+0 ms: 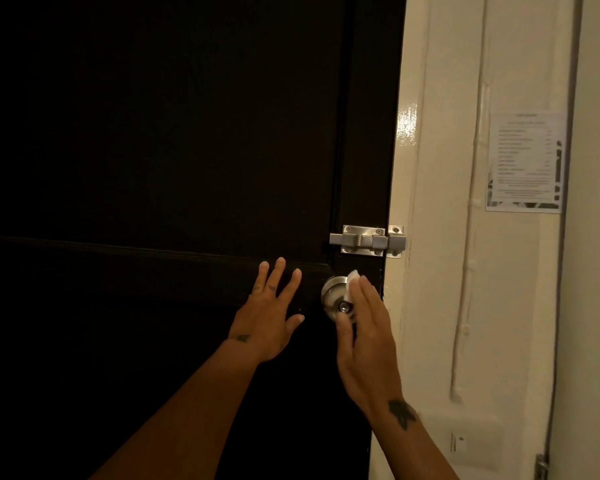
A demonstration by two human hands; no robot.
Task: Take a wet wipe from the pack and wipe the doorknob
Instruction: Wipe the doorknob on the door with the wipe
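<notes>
A round silver doorknob [331, 295] sits near the right edge of a dark door [153, 150]. My right hand [366, 344] presses a white wet wipe [456, 276] against the knob's right side, with only the wipe's top corner showing above my fingers. My thumb lies under the knob's keyhole. Left of the knob, my left hand [269, 306] rests flat on the door with its fingers spread, holding nothing. The wipe pack is out of sight.
A silver slide bolt [368, 240] is fixed just above the knob, reaching onto the cream door frame [426, 202]. A printed paper notice [525, 162] hangs on the wall to the right, beside a thin painted cable [471, 202].
</notes>
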